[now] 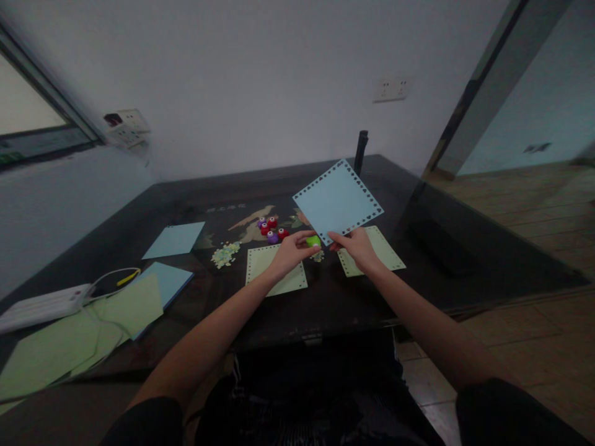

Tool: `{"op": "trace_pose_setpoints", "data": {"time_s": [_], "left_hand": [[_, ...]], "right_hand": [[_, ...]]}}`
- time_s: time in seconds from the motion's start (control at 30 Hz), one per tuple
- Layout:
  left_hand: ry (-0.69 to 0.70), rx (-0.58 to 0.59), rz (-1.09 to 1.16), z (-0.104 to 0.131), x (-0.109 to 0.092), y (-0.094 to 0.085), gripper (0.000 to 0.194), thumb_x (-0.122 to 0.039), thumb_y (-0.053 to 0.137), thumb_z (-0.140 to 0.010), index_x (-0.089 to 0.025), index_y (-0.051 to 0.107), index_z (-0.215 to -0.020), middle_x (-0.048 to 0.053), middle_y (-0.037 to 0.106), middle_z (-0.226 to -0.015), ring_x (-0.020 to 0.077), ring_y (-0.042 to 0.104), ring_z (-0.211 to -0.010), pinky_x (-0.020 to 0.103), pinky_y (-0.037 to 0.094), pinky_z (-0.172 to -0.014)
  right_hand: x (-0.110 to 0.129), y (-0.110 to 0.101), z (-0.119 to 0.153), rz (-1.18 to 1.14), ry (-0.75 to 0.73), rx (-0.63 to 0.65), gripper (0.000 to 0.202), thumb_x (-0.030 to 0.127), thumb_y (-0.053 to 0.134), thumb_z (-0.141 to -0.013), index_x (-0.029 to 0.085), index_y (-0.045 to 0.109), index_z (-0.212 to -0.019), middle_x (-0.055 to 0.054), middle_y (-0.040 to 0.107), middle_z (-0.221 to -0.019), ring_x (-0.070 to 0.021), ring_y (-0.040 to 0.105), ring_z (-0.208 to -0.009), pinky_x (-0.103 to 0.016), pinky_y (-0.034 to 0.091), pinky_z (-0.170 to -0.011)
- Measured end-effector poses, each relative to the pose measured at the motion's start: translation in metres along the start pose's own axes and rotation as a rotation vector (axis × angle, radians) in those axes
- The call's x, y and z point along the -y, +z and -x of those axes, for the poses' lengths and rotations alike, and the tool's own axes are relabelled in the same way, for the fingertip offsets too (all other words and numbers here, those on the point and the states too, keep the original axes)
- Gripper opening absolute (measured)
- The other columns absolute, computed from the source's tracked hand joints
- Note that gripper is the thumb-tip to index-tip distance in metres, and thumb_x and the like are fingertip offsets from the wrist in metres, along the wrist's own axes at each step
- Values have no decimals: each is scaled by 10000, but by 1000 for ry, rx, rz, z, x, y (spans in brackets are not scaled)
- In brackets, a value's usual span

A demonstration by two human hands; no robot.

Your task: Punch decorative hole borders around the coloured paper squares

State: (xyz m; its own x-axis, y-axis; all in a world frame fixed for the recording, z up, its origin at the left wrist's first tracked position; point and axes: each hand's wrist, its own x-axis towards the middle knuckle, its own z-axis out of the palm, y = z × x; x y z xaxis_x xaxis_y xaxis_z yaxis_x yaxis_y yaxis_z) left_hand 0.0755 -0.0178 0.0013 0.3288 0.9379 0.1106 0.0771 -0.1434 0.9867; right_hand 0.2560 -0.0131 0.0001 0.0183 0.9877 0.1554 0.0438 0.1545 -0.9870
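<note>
My right hand (pixel 357 249) pinches the near corner of a light blue paper sheet (pixel 338 197), raised above the table and turned like a diamond. Small dark shaped holes run along its edges. Close to that corner, my left hand (pixel 292 250) has its fingers closed around a small green craft punch (pixel 313 242). Whether the paper sits inside the punch, I cannot tell. Beneath my left hand lies a pale green sheet (pixel 288 284) with punched edges, and another pale green sheet (pixel 385 251) is under my right hand. Several red and purple craft punches (pixel 272 229) stand beyond my left hand.
Paper cutouts (pixel 225 254) are heaped left of centre. A blue sheet (pixel 175 240), stacked green sheets (pixel 106 322) and a white power strip (pixel 44 305) with its cable occupy the table's left. A black upright object (pixel 361 152) stands at the back, and a dark flat object (pixel 439 246) lies right.
</note>
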Motion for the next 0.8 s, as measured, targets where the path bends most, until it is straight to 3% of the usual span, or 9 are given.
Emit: {"op": "trace_pose_setpoints", "data": {"time_s": [0.2, 0.43, 0.63, 0.8], "left_hand": [[141, 72, -413, -1, 1, -8, 485, -195, 692, -711, -117, 562, -1172, 125, 653, -1121, 177, 650, -848, 343, 525, -800], [340, 248, -923, 0, 2, -18, 550, -217, 670, -752, -160, 497, -1270, 120, 615, -1196, 217, 596, -1023, 383, 462, -905], [373, 271, -970, 0, -4, -21, 456, -196, 661, -763, -142, 551, -1203, 117, 640, -1140, 207, 586, -1032, 371, 458, -903], [364, 246, -847, 0, -4, -20, 414, -208, 671, -747, -159, 587, -1149, 114, 636, -1123, 210, 587, -1021, 362, 451, -903]], "right_hand": [[0, -2, -2, 1, 12, -14, 262, 386, 712, -606, 141, 620, -616, -27, 610, -476, -150, 560, -435, -270, 456, -474], [1, -4, -3, 10, 5, -15, 271, 395, 704, -617, 138, 617, -622, -46, 617, -482, -148, 562, -440, -269, 463, -482], [2, -4, -2, 4, 14, -22, 282, 395, 713, -610, 133, 614, -635, -41, 610, -478, -150, 568, -439, -268, 465, -473], [3, -4, -2, -7, 6, -22, 292, 406, 721, -604, 134, 621, -642, -38, 614, -488, -152, 571, -443, -271, 466, -478]]}}
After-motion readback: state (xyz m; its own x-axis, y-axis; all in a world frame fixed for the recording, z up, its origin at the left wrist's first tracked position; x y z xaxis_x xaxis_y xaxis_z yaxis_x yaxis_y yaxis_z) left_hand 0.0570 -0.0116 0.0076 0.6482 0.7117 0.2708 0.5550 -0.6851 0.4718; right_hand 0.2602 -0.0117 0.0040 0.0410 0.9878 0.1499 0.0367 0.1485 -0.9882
